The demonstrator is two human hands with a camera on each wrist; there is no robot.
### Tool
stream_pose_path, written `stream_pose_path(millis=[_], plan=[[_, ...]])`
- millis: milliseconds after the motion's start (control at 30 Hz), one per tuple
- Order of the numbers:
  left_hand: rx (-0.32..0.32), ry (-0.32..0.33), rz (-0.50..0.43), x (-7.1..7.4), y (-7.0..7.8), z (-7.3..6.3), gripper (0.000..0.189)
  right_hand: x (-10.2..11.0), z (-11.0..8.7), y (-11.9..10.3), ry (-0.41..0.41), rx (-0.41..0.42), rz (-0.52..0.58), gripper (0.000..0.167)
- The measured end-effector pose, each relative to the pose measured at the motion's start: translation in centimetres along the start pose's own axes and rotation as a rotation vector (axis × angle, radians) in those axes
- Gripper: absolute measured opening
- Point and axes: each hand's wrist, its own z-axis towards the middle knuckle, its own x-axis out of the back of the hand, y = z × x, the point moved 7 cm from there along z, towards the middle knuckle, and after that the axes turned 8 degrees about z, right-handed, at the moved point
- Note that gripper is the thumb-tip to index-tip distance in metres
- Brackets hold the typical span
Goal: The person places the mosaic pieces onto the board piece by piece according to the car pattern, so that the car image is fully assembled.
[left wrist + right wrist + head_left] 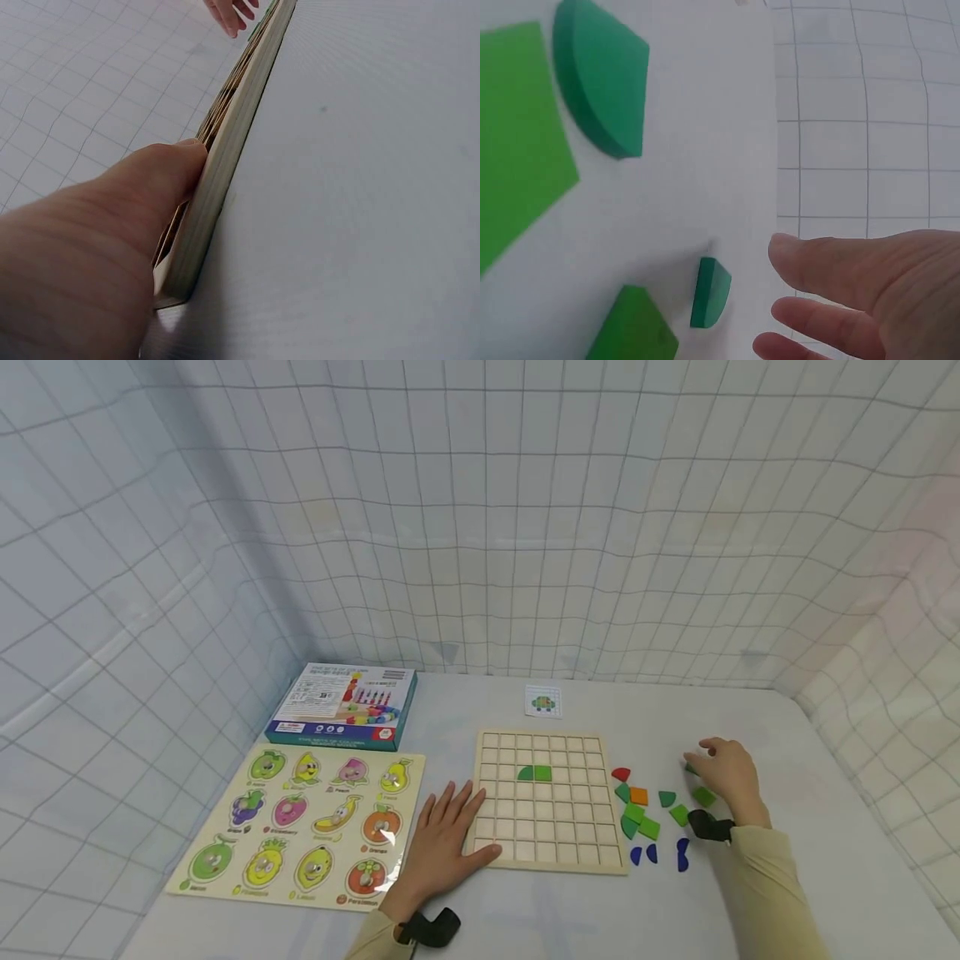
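Observation:
My left hand (442, 852) lies with spread fingers along the left side of a wooden grid board (555, 866); its thumb (176, 161) rests on the board's near-left corner. On the grid sit a dark green quarter-circle piece (527, 773) and a light green square piece (543, 773), side by side. To the right of the board, my right hand (731, 774) hovers with loosely bent fingers beside another dark green quarter-circle (711, 294), holding nothing. Just below that hand lies a green square (703, 797).
Loose pieces lie right of the board: a red quarter-circle (621, 773), an orange square (638, 796), several green ones and blue ones (652, 853). A pattern card (543, 702) lies behind the board. Left are a fruit puzzle (300, 827) and a box (341, 706). Netted white walls surround the table.

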Motion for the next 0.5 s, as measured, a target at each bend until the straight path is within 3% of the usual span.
stream_pose_path(millis=[267, 500], plan=[[-0.002, 0.000, 0.011, -0.1, 0.0, 0.0, 0.082, -0.1, -0.1, 1.5, -0.021, -0.046, -0.038, 0.046], [-0.009, 0.003, 0.010, 0.0, 0.0, 0.0, 0.081, -0.3, 0.0, 2.1, -0.019, -0.074, -0.003, 0.040]])
